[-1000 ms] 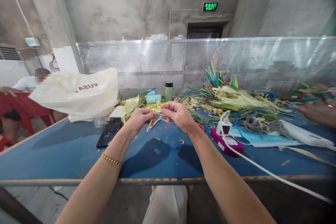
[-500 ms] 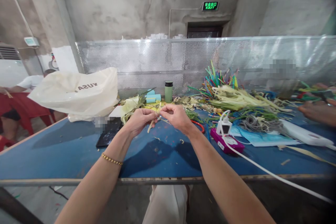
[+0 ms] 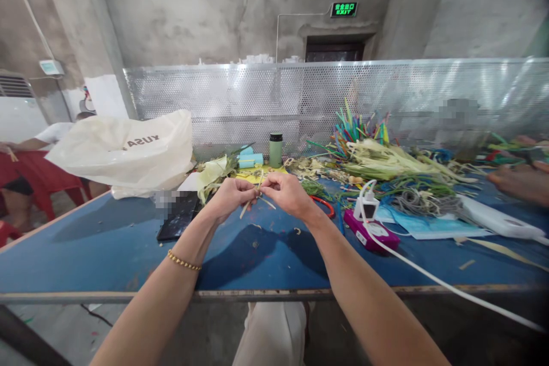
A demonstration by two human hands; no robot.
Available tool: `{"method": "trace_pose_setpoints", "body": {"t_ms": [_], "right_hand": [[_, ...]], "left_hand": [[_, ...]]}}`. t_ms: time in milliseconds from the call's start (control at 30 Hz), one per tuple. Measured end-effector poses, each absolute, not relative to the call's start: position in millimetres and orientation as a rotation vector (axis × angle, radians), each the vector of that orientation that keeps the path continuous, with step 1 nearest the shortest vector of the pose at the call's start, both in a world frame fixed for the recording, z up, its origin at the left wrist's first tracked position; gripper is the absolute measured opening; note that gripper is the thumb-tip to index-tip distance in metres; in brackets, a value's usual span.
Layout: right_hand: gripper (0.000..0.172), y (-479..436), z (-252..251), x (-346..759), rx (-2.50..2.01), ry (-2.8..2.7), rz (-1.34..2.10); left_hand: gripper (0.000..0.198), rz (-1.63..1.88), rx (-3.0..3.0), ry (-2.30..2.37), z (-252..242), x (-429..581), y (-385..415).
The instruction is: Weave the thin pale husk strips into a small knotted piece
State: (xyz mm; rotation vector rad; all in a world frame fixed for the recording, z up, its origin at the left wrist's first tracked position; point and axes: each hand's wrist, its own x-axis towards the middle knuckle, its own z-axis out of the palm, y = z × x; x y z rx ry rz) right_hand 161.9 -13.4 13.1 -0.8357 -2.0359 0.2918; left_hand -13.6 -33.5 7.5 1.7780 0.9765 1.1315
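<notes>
Above the blue table, my left hand (image 3: 234, 197) and my right hand (image 3: 286, 193) meet fingertip to fingertip. Between them are thin pale straw-like strips (image 3: 269, 203), probably of dried husk, with loose ends sticking out above and below the fingers. The thumb and fingers of my left hand pinch the strips, and a gold bead bracelet circles that wrist. My right hand is closed in a pinch at the same crossing point. Exactly how the strips cross is hidden by my fingertips.
Behind my hands stand a green bottle (image 3: 275, 151) and light-blue rolls (image 3: 249, 158). A white bag (image 3: 124, 146) and a dark tablet (image 3: 178, 217) lie left. Rightward are pale husks (image 3: 381, 160), a purple box (image 3: 369, 233) with a white cable, and another person's hand (image 3: 521, 183).
My hands stay in nearly the same place, still pinching. The strip ends between them have shifted, and one now points out to the lower right below my right fingers.
</notes>
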Motion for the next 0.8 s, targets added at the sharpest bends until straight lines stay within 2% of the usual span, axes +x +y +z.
{"method": "trace_pose_setpoints", "body": {"t_ms": [333,533,667,800], "right_hand": [[0.012,-14,13,160,-0.861,-2.022,0.283],[0.002,-17,13,158,-0.893,-1.976,0.374],[0.014,-17,10,157,-0.839,-2.006,0.495],[0.013,-19,10,155,-0.835,-2.04,0.504]], "left_hand": [[0.027,1.09,1.778,0.949,10,-13,-37],[0.027,1.12,1.776,0.97,6,-15,-31],[0.027,1.133,1.78,0.987,3,-16,-27],[0.024,1.094,1.805,0.988,3,-15,-29]]}}
